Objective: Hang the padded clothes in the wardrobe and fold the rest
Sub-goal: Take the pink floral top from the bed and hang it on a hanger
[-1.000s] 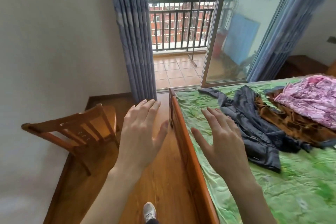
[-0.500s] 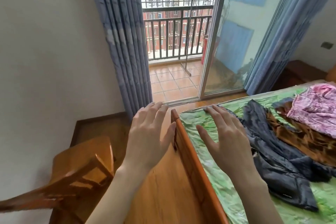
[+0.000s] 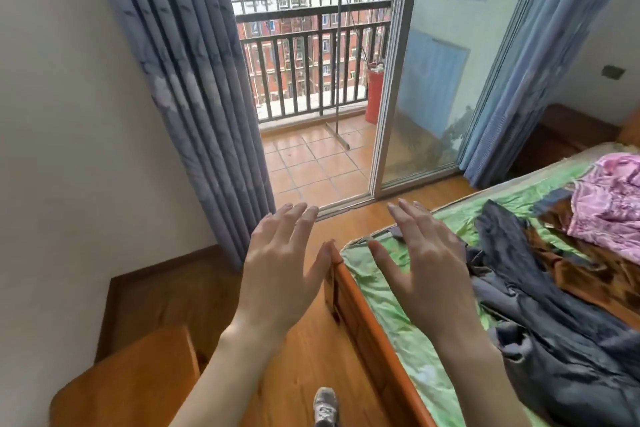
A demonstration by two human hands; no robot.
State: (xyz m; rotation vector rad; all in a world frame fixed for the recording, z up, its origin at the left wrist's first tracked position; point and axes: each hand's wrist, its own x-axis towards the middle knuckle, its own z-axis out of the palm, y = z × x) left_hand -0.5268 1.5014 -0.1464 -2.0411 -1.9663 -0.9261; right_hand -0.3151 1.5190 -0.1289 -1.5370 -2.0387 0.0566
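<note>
Both hands empty, left hand (image 3: 282,269) and right hand (image 3: 424,265) fingers spread near bed's foot corner; best reach right first for the crumpled dark blue-grey garment (image 3: 554,333) on the green-sheeted bed (image 3: 401,329), checking for padding.

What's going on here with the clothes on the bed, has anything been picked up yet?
Nothing is picked up yet. A person stands at the corner of the bed, both hands raised with fingers spread and holding nothing. The left hand is over the wooden floor, the right hand over the green sheet. Three garments lie loose in a heap on the sheet: a dark blue one nearest, a brown one partly under it, and a pink one further back. No wardrobe is in view.
</note>
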